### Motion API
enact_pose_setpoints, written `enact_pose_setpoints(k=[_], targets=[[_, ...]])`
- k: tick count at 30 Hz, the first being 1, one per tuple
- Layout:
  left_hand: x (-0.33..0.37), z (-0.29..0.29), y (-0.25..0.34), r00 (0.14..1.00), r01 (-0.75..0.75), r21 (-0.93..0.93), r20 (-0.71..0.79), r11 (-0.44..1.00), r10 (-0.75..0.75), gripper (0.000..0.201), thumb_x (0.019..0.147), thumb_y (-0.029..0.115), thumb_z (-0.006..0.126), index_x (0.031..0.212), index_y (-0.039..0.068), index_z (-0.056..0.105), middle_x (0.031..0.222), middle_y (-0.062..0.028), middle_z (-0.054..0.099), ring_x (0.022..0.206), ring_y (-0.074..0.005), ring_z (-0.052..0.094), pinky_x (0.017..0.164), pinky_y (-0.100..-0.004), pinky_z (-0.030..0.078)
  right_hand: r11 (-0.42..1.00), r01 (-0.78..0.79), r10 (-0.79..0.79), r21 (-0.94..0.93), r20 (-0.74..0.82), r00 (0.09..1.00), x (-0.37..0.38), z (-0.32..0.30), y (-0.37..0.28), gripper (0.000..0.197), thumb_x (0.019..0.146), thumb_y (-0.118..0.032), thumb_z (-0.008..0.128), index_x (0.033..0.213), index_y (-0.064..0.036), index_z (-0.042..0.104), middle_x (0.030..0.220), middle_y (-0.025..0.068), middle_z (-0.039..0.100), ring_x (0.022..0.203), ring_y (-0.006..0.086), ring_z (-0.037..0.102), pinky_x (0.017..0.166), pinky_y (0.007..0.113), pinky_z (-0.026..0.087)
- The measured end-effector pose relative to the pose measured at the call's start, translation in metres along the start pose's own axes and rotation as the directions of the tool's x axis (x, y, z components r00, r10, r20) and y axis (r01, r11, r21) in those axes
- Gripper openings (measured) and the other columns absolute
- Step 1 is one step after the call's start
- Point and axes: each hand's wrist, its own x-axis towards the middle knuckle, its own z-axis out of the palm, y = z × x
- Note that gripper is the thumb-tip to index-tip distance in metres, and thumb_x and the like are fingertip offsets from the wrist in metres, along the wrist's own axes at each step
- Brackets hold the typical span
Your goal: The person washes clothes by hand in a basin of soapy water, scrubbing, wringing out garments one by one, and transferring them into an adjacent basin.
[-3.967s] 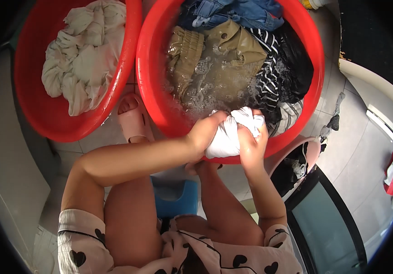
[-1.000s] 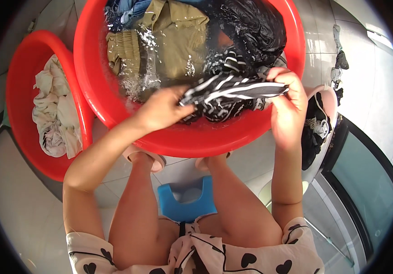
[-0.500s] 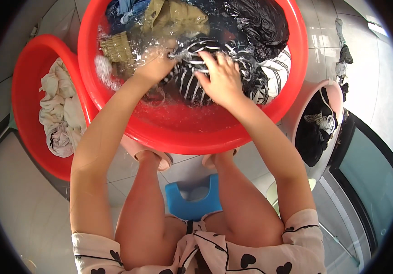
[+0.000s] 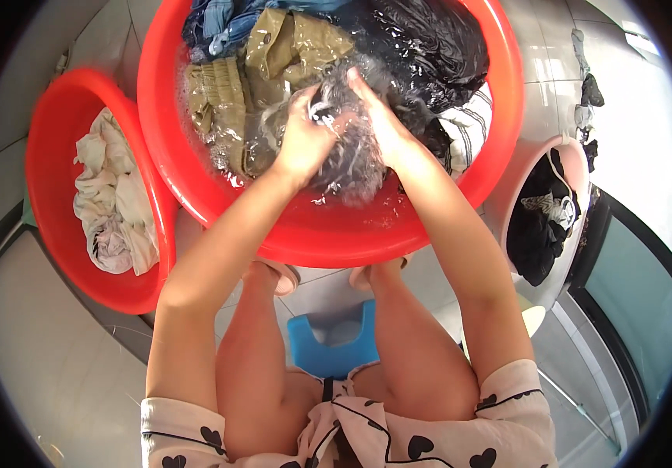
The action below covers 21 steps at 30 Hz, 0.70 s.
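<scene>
Near the middle of the large red tub [image 4: 328,251], half sunk in the water, a dark cloth with white streaks [image 4: 355,168] lies between the two hands, so blurred that its folds cannot be read. Its bunched length seems to run from the far side toward the near wall, along the gap between the palms. The left hand [image 4: 306,139] is at its left edge, fingers partly curled and the thumb reaching across; the right hand [image 4: 387,129] stands on edge at its right, palm turned inward. Neither hand is clearly nearer. Both appear to touch the cloth, but splash and blur hide how firmly either is closed on it, so I cannot tell. A khaki garment [image 4: 297,62] lies beyond the left hand, a black garment [image 4: 449,58] beyond the right, and a white striped cloth [image 4: 467,132] by the tub's right wall. Half a second ago the right hand was spread, its back up, over plainly visible stripes; now it is turned sideways, closer to the left, and the stripes have smeared into streaks.
</scene>
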Motion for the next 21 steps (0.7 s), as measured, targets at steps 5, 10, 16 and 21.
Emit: enact_pose_setpoints(k=[5, 10, 16, 21], targets=[[-0.046, 0.004, 0.055, 0.923, -0.362, 0.498, 0.313, 0.788, 0.226, 0.034, 0.068, 0.012, 0.075, 0.098, 0.002, 0.062, 0.088, -0.0126, 0.065, 0.077, -0.024, 0.065, 0.072, -0.0312, 0.051, 0.966, -0.099, 0.062, 0.24, 0.159, 0.985, -0.046, 0.006, 0.004, 0.031, 0.088, -0.032, 0.061, 0.101, -0.0048, 0.062, 0.086, 0.0092, 0.065, 0.08, 0.0195, 0.064, 0.069, 0.03, 0.054], [-0.018, -0.008, 0.058, 0.979, -0.197, 0.636, 0.081, 0.747, 0.189, 0.016, 0.083, 0.015, 0.067, 0.087, -0.001, 0.063, 0.071, -0.0151, 0.064, 0.063, -0.0236, 0.065, 0.06, -0.0304, 0.05, 0.987, 0.091, -0.062, 0.13, -0.209, 0.976, -0.04, -0.015, 0.051, 0.019, 0.088, -0.023, 0.061, 0.097, -0.006, 0.061, 0.083, 0.0075, 0.064, 0.074, 0.0192, 0.062, 0.068, 0.031, 0.052], [-0.003, -0.033, 0.048, 0.986, -0.147, 0.688, 0.04, 0.71, 0.165, 0.046, 0.077, 0.012, 0.067, 0.116, 0.01, 0.044, 0.107, -0.0175, 0.057, 0.091, -0.039, 0.062, 0.075, -0.0433, 0.051, 0.259, 0.279, -0.735, -0.925, -0.002, 0.678, -0.08, -0.028, -0.016, 0.022, 0.087, -0.017, 0.065, 0.103, -0.0042, 0.057, 0.1, 0.0124, 0.063, 0.09, 0.0267, 0.061, 0.08, 0.035, 0.048], [-0.005, -0.039, -0.004, 0.903, -0.42, 0.873, 0.428, 0.247, 0.024, 0.067, 0.073, 0.013, 0.071, 0.132, 0.015, 0.039, 0.124, -0.0165, 0.051, 0.105, -0.037, 0.057, 0.09, -0.0442, 0.047, 0.152, 0.401, -0.643, -0.903, 0.218, 0.734, -0.059, 0.01, 0.013, 0.038, 0.078, -0.007, 0.065, 0.112, -0.0113, 0.049, 0.107, 0.0181, 0.056, 0.092, 0.0407, 0.057, 0.08, 0.046, 0.048]])
